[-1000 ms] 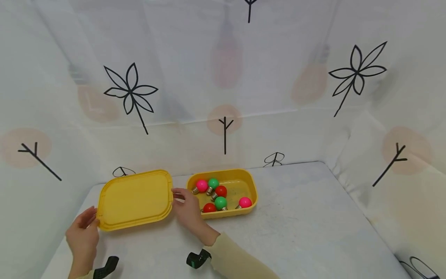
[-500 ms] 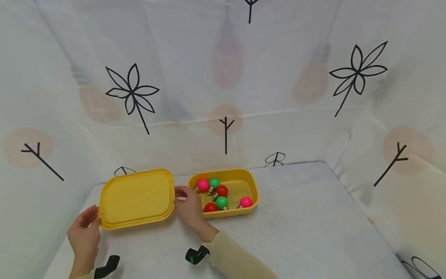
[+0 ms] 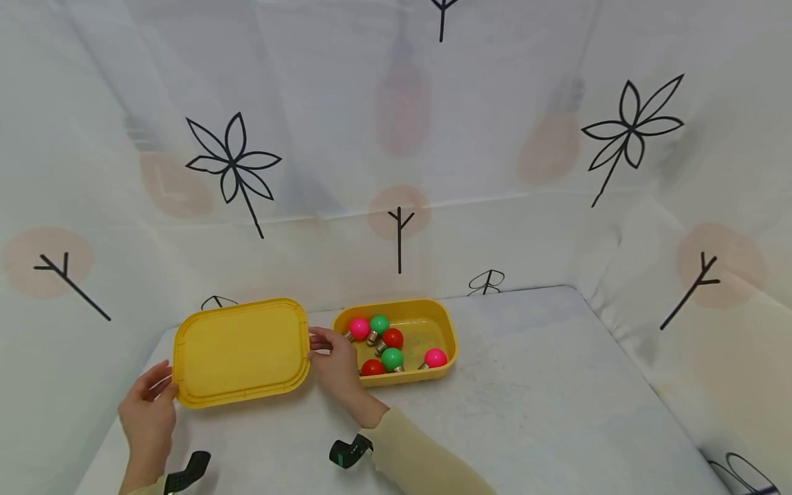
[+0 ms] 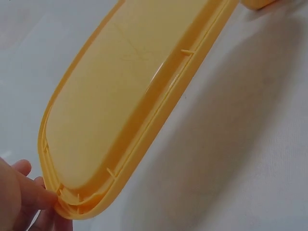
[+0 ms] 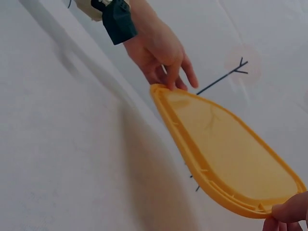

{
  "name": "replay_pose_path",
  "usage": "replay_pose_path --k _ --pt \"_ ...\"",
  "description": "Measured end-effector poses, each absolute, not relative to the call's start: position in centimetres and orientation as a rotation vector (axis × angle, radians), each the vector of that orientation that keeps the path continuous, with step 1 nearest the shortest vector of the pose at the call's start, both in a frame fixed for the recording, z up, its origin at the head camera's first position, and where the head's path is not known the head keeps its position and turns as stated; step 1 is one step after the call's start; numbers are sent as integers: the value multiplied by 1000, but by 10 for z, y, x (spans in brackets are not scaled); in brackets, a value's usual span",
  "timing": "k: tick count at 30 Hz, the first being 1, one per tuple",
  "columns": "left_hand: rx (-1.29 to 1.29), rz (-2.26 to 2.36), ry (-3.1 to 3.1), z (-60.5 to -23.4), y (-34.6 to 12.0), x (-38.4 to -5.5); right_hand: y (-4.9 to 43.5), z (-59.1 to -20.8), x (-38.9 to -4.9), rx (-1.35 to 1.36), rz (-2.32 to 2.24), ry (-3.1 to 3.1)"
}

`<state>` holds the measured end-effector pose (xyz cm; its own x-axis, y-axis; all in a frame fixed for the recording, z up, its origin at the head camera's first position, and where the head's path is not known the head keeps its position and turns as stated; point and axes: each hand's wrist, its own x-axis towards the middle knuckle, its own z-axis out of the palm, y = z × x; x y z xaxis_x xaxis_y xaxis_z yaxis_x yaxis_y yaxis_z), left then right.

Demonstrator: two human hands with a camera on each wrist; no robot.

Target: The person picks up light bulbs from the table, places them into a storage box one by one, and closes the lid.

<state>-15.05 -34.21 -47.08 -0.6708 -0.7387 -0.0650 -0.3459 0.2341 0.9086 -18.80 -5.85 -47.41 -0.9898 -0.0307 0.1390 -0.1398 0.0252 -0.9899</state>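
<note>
A: Status on the yellow lid [image 3: 241, 350]?

B: Held off the white table [image 3: 526, 412] by both hands, underside up, tilted — far edge higher than near edge. It sits left of the yellow tray [image 3: 441, 323], just beside it, with the right hand in the gap between.

A: Left hand?

B: Left hand [image 3: 147, 412] is at the lid's near-left corner. Left wrist view shows fingertips [image 4: 45, 198] pinching that corner's rim. The right wrist view shows the same hand [image 5: 161, 50] with fingers draped over the far end of the lid [image 5: 226, 149]. So it is grasping the lid.

A: Right hand?

B: Right hand [image 3: 337, 368] is on the lid's right edge, thumb and fingers clamped on the rim. Right wrist view catches only the fingertips [image 5: 288, 211] at the rim — gripping, not released.

A: Tray contents?

B: Six small bulbs with metal bases. A pink bulb [image 3: 358, 328] and a green bulb [image 3: 378, 324] sit at the far-left end, with a red bulb [image 3: 392, 338] just right of them. Nearer are another red bulb [image 3: 372, 368], another green bulb [image 3: 392, 359] and a second pink bulb [image 3: 435, 357]. The tray rests flat on the table, open.

A: Anything else?

B: Black wrist straps on both arms and a pale yellow sleeve [image 3: 421, 460] on the right arm. A white cloth backdrop [image 3: 396, 137] with black leaf and twig drawings hangs behind the table.
</note>
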Motion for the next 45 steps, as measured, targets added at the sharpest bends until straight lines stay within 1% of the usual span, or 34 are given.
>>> replay_pose_path --k 18,33,39,45 --pt "939 -1366 -2168 -470 -342 -149 -55 -477 -188 199 2120 -2057" --pt "1010 -1447 -2034 -469 -347 -149 -55 -476 -189 119 2217 -2075" --pt "939 -1477 -2009 -467 -346 -147 -56 -474 -189 107 2343 -2001" --pt "903 -1488 -1987 -467 -344 -146 -55 -474 -189 139 2320 -2016"
